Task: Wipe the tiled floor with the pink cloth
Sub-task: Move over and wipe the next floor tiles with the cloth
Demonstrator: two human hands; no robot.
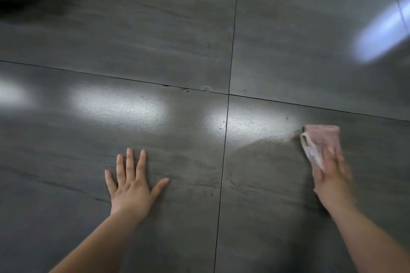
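Left hand (131,186): flat on the grey tiled floor (124,40), fingers spread wide, holding nothing, left of the grout line. Right hand (330,175): blurred, palm down, pressing the pink cloth (321,139) onto the tile right of that line; the cloth projects beyond the fingertips. Chipped tile edge (207,88) near the junction of 4 tiles. Bright light reflections on the floor
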